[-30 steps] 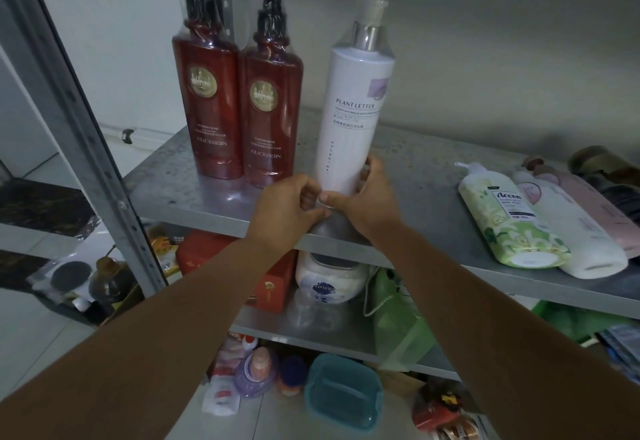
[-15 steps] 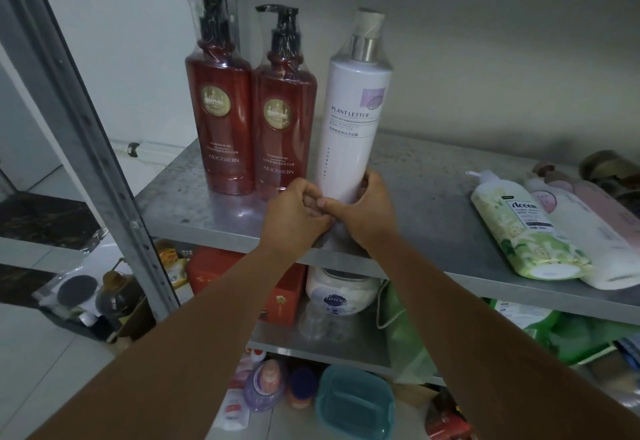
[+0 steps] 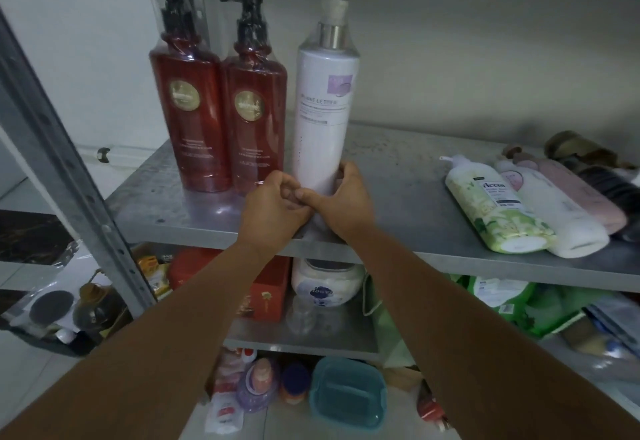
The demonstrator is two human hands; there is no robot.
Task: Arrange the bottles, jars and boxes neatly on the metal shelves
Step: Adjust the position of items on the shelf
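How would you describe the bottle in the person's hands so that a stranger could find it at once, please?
At the left end of the highest stocked metal shelf, three tall bottles stand. The white bottle is the rightmost, its base held by the left hand and right hand. Unlike the red pump bottles, it has a silver collar.

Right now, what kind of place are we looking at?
Probably a household storeroom or utility corner: a bare metal shelf rack, toiletries such as two red pump bottles and a tall white bottle standing on it, and a white jar, red box and teal tub crowded below.
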